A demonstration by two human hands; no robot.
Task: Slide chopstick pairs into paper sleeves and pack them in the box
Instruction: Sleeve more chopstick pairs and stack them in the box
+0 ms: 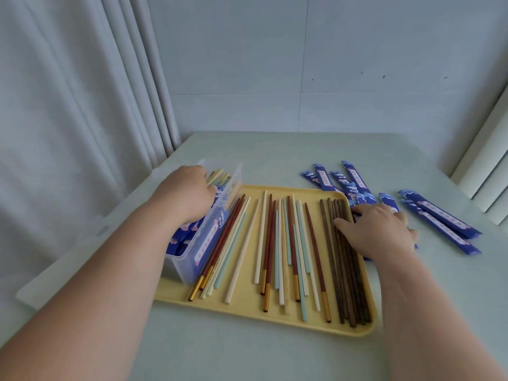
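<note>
Two hands: left hand (189, 193) grips sleeved pair (218, 176); right hand (382, 232) flat on dark chopsticks (349, 284).
Box (192, 257): left of tray (247, 306); lay pair lengthwise.

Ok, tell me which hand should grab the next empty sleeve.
Right. The right hand lies open at the right edge of the tray, directly beside the loose blue sleeves on the table. The left hand is across the tray, reaching into the clear box.

Left hand (189, 193): bare, as is the whole forearm I see behind it.
Right hand (382, 229): bare, forearm likewise.
</note>
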